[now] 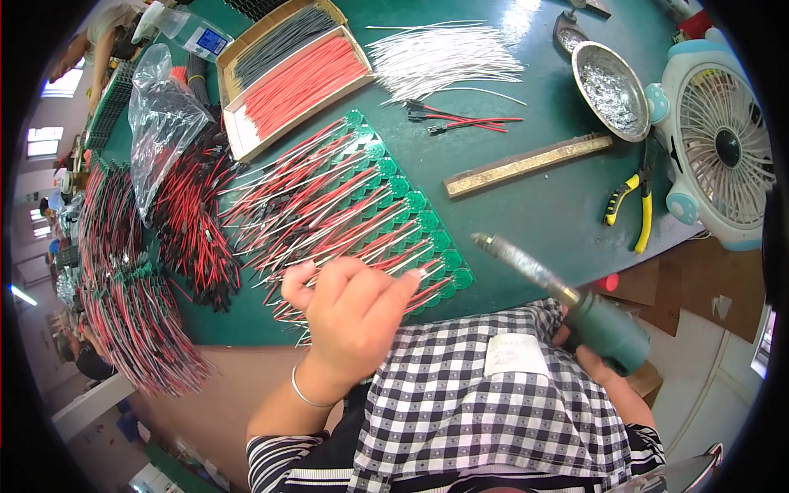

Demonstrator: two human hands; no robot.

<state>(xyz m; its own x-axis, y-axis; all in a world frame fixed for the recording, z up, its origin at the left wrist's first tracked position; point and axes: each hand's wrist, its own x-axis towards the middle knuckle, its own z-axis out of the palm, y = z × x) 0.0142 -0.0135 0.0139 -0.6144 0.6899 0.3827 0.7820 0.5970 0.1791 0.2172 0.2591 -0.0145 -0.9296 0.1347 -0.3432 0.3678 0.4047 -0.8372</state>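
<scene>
A panel of small round green circuit boards point(441, 240) lies on the green table, with rows of red and white wires point(329, 215) running off it to the left. My left hand point(353, 312) is closed over the panel's near rows, its fingertips pinched on a wire at the lower boards; the curled fingers partly hide it. My right hand point(593, 361) grips the green handle of a soldering iron point(608, 329), whose metal tip points up and left, apart from the boards. The handle covers most of that hand.
A cardboard tray point(240, 135) holds black and red wires, beside loose white wires point(444, 62). To the right are a gold-topped bar point(526, 166), a metal bowl point(610, 90), yellow-handled pliers point(643, 215) and a fan point(723, 148). Wired bundles point(136, 329) hang over the left edge.
</scene>
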